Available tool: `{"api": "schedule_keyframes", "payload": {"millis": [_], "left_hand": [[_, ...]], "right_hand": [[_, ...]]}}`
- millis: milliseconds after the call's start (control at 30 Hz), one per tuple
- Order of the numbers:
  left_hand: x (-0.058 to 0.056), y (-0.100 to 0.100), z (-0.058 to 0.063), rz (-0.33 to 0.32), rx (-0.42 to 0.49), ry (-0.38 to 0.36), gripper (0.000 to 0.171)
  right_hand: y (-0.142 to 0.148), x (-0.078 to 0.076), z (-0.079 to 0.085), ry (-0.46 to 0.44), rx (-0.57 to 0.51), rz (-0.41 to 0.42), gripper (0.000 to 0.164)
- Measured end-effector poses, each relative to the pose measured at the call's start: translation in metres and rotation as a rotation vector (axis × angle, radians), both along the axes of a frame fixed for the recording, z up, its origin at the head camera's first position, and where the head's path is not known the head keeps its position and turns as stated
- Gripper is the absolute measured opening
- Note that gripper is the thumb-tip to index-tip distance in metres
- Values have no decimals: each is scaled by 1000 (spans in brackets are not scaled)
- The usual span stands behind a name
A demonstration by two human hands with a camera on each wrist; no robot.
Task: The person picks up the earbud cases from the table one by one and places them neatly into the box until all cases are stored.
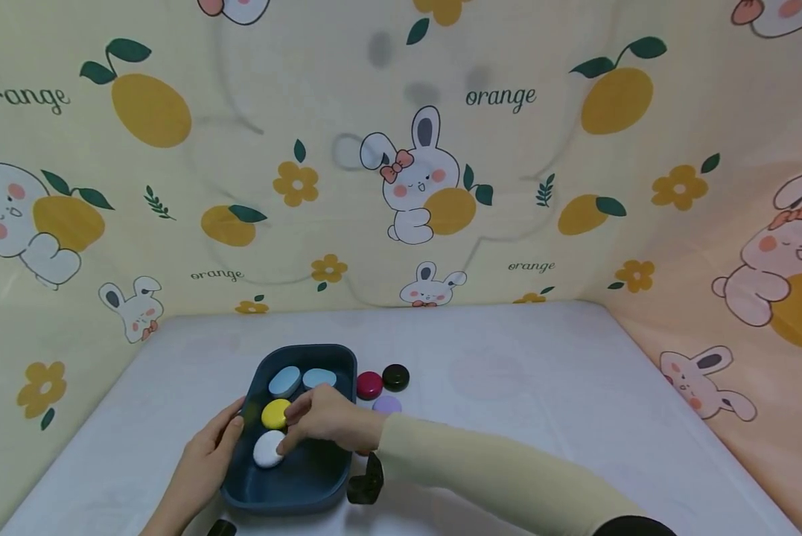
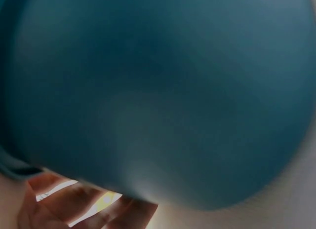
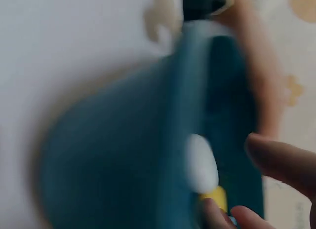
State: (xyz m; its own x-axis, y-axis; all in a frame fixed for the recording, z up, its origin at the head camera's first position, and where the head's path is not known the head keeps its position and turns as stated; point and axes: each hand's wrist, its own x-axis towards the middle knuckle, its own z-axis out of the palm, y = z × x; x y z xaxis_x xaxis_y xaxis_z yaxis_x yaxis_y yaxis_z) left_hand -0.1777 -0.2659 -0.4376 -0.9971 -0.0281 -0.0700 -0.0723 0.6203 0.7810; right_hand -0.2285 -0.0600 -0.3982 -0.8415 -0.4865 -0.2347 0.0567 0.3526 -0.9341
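My left hand (image 1: 204, 458) holds the left side of a dark blue tray (image 1: 300, 480), thumb by its rim. In the left wrist view, the tray's smooth outer surface (image 2: 163, 91) fills most of the picture, with fingers (image 2: 79, 202) at its lower edge. Over the tray, my right hand (image 1: 323, 418) reaches in from the right, thumb overlapping a rounded white disc (image 1: 266, 450), fingertips beside a yellow disc (image 1: 275, 414). The right wrist view has the thumb and fingers apart, with the fingers near the yellow disc (image 3: 219, 195). Two light blue discs (image 1: 284, 382) lie at the tray's back.
Just right of the tray, a red disc (image 1: 369, 385), a black disc (image 1: 395, 377) and a purple disc (image 1: 387, 404) lie on the white tabletop (image 1: 508, 402). The right forearm partly covers that area. A patterned cloth (image 1: 347, 186) hangs behind the table.
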Motion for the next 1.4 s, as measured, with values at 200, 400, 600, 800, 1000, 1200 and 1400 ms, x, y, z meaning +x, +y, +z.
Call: {"api": "schedule_keyframes", "payload": {"millis": [200,400,600,800,1000,1200,1400], "left_hand": [[-1,1,0,-2,-5,-1,66],[-2,1,-1,9,-26,-15,67],[-2,3,0,3,-25,-11,66],[-1,3,1,11,-28,-24,65],[0,4,2,8,-23,-36,66],[0,3,2,-4,-16,-21,65],[-1,1,1,-14,-24,-13,64]], "right_hand": [[23,-12,26,-15,-151,20,26],[50,-19,42,14,-212,-34,25],[77,-16,44,14,-327,-116,26],[97,-8,40,64,-312,-177,21],[114,-2,34,88,-277,-218,23],[128,-1,25,148,-228,-283,23],[136,-3,12,135,-209,-350,24]]}}
